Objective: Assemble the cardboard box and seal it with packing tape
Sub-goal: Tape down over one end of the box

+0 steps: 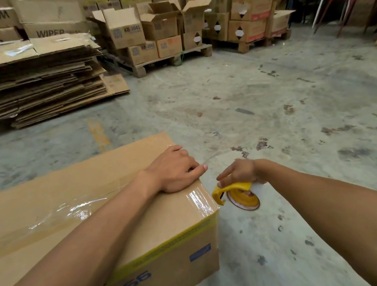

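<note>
Sealing step in hand, near the end of a tape run. Large brown cardboard box (98,223) closed and standing on the stained grey concrete floor (273,109), with a strip of clear glossy packing tape (77,208) laid along the top seam and wrapped over the near right edge. Left hand (176,170) resting palm-down on the box top at that corner, fingers loosely spread and flat, pinning the tape end. Right hand (240,172) just beside the corner, off the box, fingers curled round the yellow plastic tape dispenser (234,194) with its roll hanging below. Dispenser blade close to the box edge, apart from it or touching hard to tell. Next move, by judgement: tearing the tape at the blade with a sharp twist, then smoothing the loose tail down the side. Stack of flattened cardboard sheets (35,85) well apart, beyond.
</note>
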Tool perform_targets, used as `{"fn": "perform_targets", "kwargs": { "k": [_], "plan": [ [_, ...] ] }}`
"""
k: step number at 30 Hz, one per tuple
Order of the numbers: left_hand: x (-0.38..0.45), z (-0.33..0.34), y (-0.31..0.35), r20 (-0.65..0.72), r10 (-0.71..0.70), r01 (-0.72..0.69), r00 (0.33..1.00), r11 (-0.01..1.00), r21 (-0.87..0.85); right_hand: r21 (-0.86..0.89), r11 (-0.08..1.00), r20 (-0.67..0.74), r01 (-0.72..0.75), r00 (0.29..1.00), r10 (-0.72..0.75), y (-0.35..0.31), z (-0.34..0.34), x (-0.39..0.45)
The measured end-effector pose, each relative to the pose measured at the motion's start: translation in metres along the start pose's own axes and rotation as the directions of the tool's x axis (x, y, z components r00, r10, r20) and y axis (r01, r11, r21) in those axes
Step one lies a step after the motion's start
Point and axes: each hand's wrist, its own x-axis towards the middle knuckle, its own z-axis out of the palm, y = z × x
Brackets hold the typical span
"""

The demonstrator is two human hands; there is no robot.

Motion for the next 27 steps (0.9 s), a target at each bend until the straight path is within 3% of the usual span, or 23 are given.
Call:
{"fn": "perform_targets", "kwargs": {
  "k": [3, 6, 8, 10, 11, 13, 15, 16, 21, 23, 27],
  "plan": [
    [-0.006, 0.014, 0.012, 0.013, 0.025, -0.024, 1.000, 0.995, -0.095, 0.366, 0.927, -0.042, 0.081, 0.997, -0.071, 0.014, 0.009, -0.011],
    [-0.011, 0.018, 0.020, -0.172, -0.112, 0.022, 0.979, 0.891, -0.453, 0.628, 0.760, -0.098, 0.169, 0.986, -0.138, 0.024, 0.001, -0.029],
    [-0.016, 0.014, 0.021, -0.306, -0.321, 0.056, 0.896, 0.766, -0.640, 0.765, 0.624, -0.074, 0.159, 0.984, -0.159, 0.025, -0.006, -0.042],
    [-0.025, 0.002, 0.026, -0.348, -0.530, 0.096, 0.774, 0.641, -0.762, 0.857, 0.492, -0.042, 0.152, 0.973, -0.227, 0.024, -0.008, -0.052],
    [-0.029, -0.007, 0.029, -0.293, -0.614, 0.135, 0.733, 0.553, -0.822, 0.884, 0.443, -0.027, 0.151, 0.961, -0.274, 0.022, -0.006, -0.055],
    [-0.035, -0.026, 0.033, 0.034, -0.682, 0.267, 0.730, 0.239, -0.934, 0.919, 0.368, -0.005, 0.140, 0.938, -0.346, 0.020, -0.001, -0.058],
    [-0.040, -0.040, 0.038, 0.421, -0.522, 0.419, 0.742, -0.129, -0.899, 0.940, 0.316, 0.007, 0.127, 0.921, -0.389, 0.016, 0.002, -0.058],
    [-0.042, -0.044, 0.040, 0.521, -0.421, 0.473, 0.743, -0.221, -0.853, 0.944, 0.303, 0.007, 0.132, 0.909, -0.417, 0.013, 0.001, -0.058],
    [-0.042, -0.055, 0.049, 0.635, -0.145, 0.531, 0.759, -0.425, -0.733, 0.902, 0.368, 0.043, 0.223, 0.805, -0.592, -0.001, -0.004, -0.057],
    [-0.043, -0.057, 0.052, 0.644, -0.085, 0.527, 0.760, -0.498, -0.688, 0.918, 0.354, 0.081, 0.177, 0.792, -0.606, 0.004, -0.003, -0.053],
    [-0.043, -0.058, 0.052, 0.634, -0.038, 0.508, 0.773, -0.562, -0.653, 0.918, 0.365, 0.165, 0.152, 0.693, -0.702, 0.011, -0.002, -0.046]
  ]
}}
